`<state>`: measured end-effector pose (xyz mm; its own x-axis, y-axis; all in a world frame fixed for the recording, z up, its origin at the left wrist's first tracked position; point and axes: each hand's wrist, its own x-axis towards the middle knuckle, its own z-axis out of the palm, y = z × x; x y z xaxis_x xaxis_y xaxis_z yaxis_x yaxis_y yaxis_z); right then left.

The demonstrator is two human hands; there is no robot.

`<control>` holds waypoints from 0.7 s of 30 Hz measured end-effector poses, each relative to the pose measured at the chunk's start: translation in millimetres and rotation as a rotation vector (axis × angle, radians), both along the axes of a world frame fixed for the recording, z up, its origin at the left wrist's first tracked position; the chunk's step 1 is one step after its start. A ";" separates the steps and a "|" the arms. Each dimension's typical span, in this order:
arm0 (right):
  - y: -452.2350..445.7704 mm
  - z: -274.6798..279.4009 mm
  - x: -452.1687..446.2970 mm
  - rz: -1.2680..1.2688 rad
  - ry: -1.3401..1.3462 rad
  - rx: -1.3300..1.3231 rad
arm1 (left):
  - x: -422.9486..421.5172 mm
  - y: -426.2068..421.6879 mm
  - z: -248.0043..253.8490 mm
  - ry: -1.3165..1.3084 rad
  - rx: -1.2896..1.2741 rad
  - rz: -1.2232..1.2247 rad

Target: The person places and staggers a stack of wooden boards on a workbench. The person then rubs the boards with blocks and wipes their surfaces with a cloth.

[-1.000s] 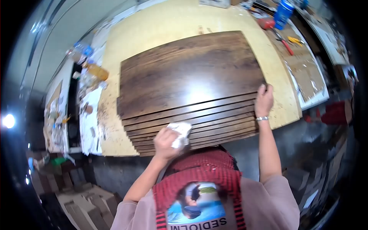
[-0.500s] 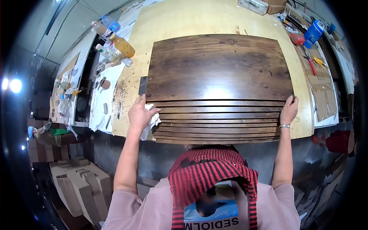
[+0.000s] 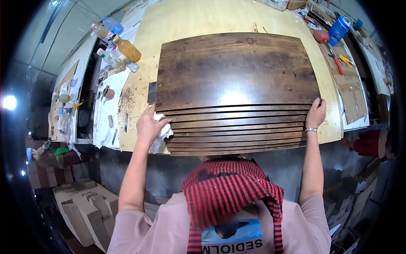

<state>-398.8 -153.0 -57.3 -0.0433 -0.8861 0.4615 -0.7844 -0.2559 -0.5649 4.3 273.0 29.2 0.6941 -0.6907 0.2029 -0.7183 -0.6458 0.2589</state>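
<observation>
A stack of dark brown wood-grain panels (image 3: 237, 70) lies on the worktable, their near edges stepped towards me. At the top panel's near left corner, my left hand (image 3: 148, 128) is closed around a crumpled white cloth (image 3: 162, 134), with its fingers against the panel's side. My right hand (image 3: 315, 115) is curled around the near right corner of the same panel, a metal bracelet at the wrist. The panel edges hide some of the fingertips on both sides.
Several bottles (image 3: 127, 50) and a brown cup (image 3: 108, 93) stand on the left. To the right are a blue bottle (image 3: 339, 30), red-handled pliers (image 3: 336, 63) and flat cardboard (image 3: 352, 97). Cardboard pieces (image 3: 86, 211) are stacked on the floor at lower left. Other people appear at both sides.
The whole view has shifted slightly, so the table and panels appear a little further left and higher. Both hands keep their places at the panel's corners.
</observation>
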 end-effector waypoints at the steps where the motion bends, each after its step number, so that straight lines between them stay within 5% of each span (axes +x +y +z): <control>1: 1.2 1.0 1.4 -0.019 0.018 -0.014 | -2.6 -0.6 12.4 -0.015 0.045 -0.039; 10: -10.7 -7.7 -4.5 0.011 -0.027 0.033 | -3.8 5.3 23.5 -0.095 0.194 -0.057; 15: -7.5 -2.5 -2.9 0.008 -0.022 0.013 | -85.0 -73.1 43.1 -0.191 -0.551 -0.319; 17: -6.1 -1.7 -2.8 0.033 -0.041 0.001 | -125.6 -106.7 14.7 -0.011 -0.454 -0.500; 18: -7.5 -2.8 -3.5 0.025 -0.046 0.010 | -126.5 -113.8 -2.6 -0.164 -0.260 -0.623; 21: -9.4 -3.3 -5.4 0.013 -0.036 0.060 | -64.9 -46.0 -45.6 -0.191 -0.416 -0.508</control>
